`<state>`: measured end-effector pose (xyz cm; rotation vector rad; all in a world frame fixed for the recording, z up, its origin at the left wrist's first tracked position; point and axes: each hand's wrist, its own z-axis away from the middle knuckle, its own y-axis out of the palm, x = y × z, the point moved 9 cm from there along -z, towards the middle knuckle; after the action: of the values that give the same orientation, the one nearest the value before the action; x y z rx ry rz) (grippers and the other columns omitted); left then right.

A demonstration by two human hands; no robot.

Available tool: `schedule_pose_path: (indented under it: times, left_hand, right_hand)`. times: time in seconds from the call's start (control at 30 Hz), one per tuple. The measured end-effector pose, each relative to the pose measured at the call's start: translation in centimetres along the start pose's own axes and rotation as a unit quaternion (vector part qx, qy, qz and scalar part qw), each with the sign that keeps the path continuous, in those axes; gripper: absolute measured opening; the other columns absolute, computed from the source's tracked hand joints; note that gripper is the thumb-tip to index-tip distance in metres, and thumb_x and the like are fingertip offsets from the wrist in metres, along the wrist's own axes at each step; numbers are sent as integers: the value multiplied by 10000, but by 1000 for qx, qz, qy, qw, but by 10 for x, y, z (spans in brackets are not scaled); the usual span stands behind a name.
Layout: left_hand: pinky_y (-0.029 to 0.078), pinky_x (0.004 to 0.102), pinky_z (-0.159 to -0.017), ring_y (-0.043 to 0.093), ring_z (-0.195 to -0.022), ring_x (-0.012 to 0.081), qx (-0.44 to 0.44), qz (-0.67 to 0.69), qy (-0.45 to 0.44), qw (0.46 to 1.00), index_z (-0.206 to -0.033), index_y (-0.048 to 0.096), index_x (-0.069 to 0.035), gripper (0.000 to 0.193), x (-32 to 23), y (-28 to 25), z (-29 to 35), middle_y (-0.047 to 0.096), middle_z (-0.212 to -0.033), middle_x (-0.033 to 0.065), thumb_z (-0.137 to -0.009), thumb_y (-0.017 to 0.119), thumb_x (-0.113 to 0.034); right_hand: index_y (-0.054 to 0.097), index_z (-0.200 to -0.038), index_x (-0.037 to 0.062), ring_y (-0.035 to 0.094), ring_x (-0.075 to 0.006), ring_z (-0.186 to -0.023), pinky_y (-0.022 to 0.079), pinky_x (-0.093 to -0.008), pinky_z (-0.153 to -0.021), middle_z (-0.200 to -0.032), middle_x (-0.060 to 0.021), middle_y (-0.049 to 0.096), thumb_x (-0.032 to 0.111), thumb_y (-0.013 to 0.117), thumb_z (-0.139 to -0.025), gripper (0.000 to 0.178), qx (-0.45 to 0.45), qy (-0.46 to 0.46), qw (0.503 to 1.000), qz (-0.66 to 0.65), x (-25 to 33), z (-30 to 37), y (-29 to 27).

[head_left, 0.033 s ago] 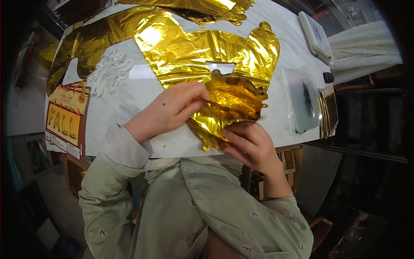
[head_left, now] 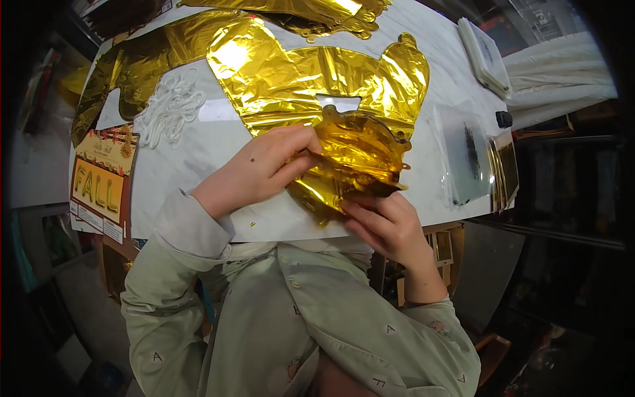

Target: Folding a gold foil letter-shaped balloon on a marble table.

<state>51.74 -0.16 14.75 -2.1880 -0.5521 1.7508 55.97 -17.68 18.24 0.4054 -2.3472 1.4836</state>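
Note:
A flat gold foil balloon (head_left: 360, 149), creased and partly folded over, lies near the table's front edge. My left hand (head_left: 274, 162) pinches its left side between thumb and fingers. At its lower edge my right hand (head_left: 383, 221) is closed on the foil, thumb against fingers, close to the table edge. The balloon's bottom corner is blurred, and small tabs stick out along its right side. Beyond it, and partly under it, spreads a larger flat gold foil balloon (head_left: 297, 73) with a cut-out near its lower middle.
More gold foil lies at the back (head_left: 324, 16) and far left (head_left: 142, 63). A tangle of white cord (head_left: 172, 106) and a printed package (head_left: 102, 182) lie on the left. Right are a clear plastic sleeve (head_left: 463, 155), white-framed panels (head_left: 485, 56) and a small black object (head_left: 504, 119).
The folded foil has crumpled more, and its lower flap has darkened and shifted. My right hand has moved slightly; my left hand stays in place.

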Motion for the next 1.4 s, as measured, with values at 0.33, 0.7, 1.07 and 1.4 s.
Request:
schedule_pose_path:
  times: [0.33,0.7,1.07,1.4]
  left_hand:
    - [481,406,-897,611,-1048,357,45,45,-120,991,-1291,472,-65,428,3,-1,4,631,-1146,163,-935,678,-186]
    - [467,414,-836,580,-919,328,16,3,-59,998,-1292,455,-65,490,1,-1,4,605,-1122,152,-916,728,-224]
    - [484,435,-962,606,-1163,389,-4,-38,-25,999,-1274,482,-54,378,-6,0,3,636,-1226,179,-949,661,-123]
    - [485,437,-956,607,-1143,397,-27,-44,-46,998,-1337,486,-29,323,5,-1,7,632,-1230,202,-1041,539,-147]
  right_hand:
    - [657,-935,-16,535,-58,-690,435,-234,-609,-755,20,613,37,699,-941,67,-10,361,899,-247,-77,9,20]
    - [598,-1035,10,494,-8,-793,376,-162,-679,-900,42,572,-60,667,-940,136,-33,335,884,-324,-70,9,24]
    - [560,-908,12,579,-89,-744,475,-208,-709,-930,-38,628,-27,769,-872,215,-35,270,950,-154,-59,3,6]
    - [796,-1093,169,486,-364,-1293,432,-457,-1067,-1468,-161,503,273,917,-645,476,68,66,995,17,-9,-6,-2]
